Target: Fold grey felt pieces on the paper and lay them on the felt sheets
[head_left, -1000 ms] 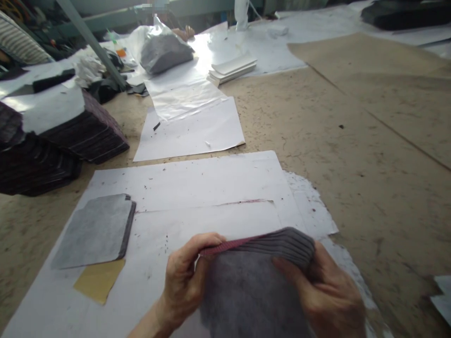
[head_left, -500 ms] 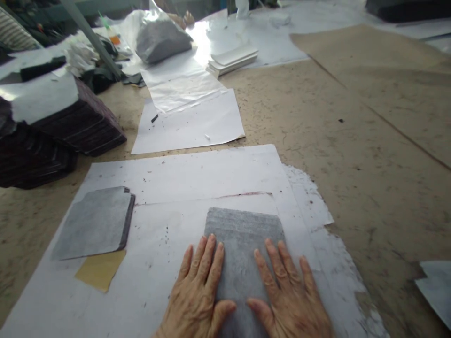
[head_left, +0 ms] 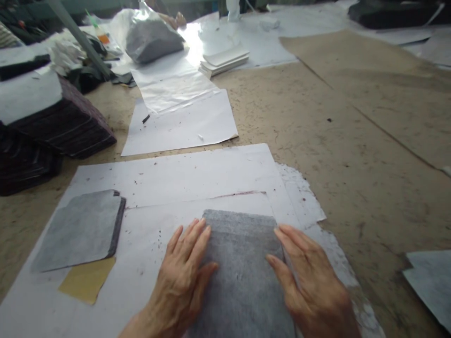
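A grey rectangular fabric-like piece (head_left: 243,272) with notched top corners lies on white paper in front of me; how many layers it has I cannot tell. My left hand (head_left: 186,267) rests along its left edge, fingers stretched forward and thumb on its top face. At the right edge is my right hand (head_left: 310,277), its fingers straight along the side and its thumb over the surface. Neither hand is closed around the piece. To the left lies a small stack of similar grey pieces (head_left: 81,230), partly covering a yellow-brown scrap (head_left: 88,279).
White paper sheets (head_left: 176,180) cover the near table. Tall dark stacks (head_left: 66,126) stand at left, near a slanted metal bar (head_left: 75,35). A plastic bag (head_left: 150,37) and white pads (head_left: 225,61) lie farther back. Another grey piece (head_left: 431,281) is at right. A person's hand (head_left: 179,21) shows behind the bag.
Both hands have moved from lying flat on top of the grey piece outward to its left and right edges. The view has shifted slightly.
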Available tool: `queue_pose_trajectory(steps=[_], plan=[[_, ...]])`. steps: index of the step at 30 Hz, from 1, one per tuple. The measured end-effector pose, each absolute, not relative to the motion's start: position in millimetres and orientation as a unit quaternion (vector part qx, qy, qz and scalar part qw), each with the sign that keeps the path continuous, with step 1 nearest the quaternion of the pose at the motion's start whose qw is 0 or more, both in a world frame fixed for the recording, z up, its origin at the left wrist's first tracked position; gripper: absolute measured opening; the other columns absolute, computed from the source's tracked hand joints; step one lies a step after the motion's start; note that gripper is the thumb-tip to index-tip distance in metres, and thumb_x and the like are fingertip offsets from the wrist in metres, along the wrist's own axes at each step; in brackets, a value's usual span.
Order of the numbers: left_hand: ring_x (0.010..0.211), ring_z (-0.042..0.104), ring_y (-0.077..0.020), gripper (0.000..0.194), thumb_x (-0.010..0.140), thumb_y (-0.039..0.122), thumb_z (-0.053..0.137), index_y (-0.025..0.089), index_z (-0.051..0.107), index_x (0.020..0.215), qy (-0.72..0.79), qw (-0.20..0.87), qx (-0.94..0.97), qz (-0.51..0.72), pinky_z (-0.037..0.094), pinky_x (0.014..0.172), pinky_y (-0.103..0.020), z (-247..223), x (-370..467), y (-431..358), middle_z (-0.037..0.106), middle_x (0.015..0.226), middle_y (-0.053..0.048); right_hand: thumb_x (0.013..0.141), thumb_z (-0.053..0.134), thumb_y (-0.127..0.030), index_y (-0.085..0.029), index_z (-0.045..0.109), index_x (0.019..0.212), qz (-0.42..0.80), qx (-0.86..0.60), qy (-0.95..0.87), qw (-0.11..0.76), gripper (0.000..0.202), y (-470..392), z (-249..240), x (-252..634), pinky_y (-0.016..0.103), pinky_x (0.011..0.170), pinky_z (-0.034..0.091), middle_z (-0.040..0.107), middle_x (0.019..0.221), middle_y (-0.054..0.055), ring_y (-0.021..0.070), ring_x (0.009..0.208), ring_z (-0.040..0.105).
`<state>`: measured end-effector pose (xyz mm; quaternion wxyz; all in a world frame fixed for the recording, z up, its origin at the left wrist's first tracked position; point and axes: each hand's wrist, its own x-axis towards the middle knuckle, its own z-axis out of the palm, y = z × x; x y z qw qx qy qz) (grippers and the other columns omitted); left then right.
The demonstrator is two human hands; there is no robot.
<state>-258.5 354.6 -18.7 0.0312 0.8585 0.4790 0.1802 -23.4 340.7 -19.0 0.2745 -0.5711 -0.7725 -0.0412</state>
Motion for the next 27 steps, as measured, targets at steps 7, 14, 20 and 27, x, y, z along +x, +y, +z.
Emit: queue_pose_trajectory(steps=[7, 14, 20, 27], plan=[[0.096, 0.055, -0.0273, 0.039, 0.069, 0.019, 0.060, 0.018, 0.052, 0.107, 0.579, 0.221, 0.784, 0.042, 0.039, 0.083, -0.045, -0.5, -238.9, 425.5, 0.061, 0.104, -0.009, 0.071, 0.062, -0.016, -0.018, 0.059, 0.099, 0.104, -0.591, -0.777, 0.191, 0.028, 400.2, -22.9, -17.9, 0.037, 0.078, 0.044, 0.061, 0.095, 0.006, 0.0236, 0.091, 0.053], [0.076, 0.054, -0.0189, 0.015, 0.060, 0.022, 0.064, 0.020, 0.052, 0.068, 0.609, 0.270, 0.742, 0.078, 0.040, 0.065, -0.030, 4.8, -239.5, 428.8, 0.056, 0.077, -0.001, 0.062, 0.059, -0.012, -0.019, 0.051, 0.067, 0.164, -0.609, -0.749, 0.203, 0.012, 403.9, -10.4, -22.0, 0.024, 0.058, 0.041, 0.055, 0.072, 0.000, 0.0153, 0.070, 0.052], [0.055, 0.050, -0.0121, 0.010, 0.070, 0.024, 0.060, 0.019, 0.053, 0.075, 0.664, 0.265, 0.668, 0.207, 0.041, 0.053, -0.025, -6.7, -257.6, 404.3, 0.055, 0.064, 0.004, 0.076, 0.053, -0.014, -0.016, 0.053, 0.081, 0.082, -0.593, -0.742, 0.301, 0.006, 402.5, -12.5, -32.0, 0.029, 0.067, 0.049, 0.061, 0.083, 0.007, 0.0179, 0.076, 0.057], [0.123, 0.041, -0.0243, 0.051, 0.080, 0.014, 0.052, 0.010, 0.039, 0.130, 0.551, 0.054, 0.794, 0.251, 0.034, 0.104, -0.037, -6.5, -256.7, 356.4, 0.047, 0.130, -0.015, 0.086, 0.051, -0.021, -0.004, 0.045, 0.125, -0.081, -0.541, -0.802, 0.238, 0.043, 347.3, -6.8, -40.1, 0.042, 0.101, 0.036, 0.050, 0.127, 0.018, 0.0286, 0.124, 0.040]])
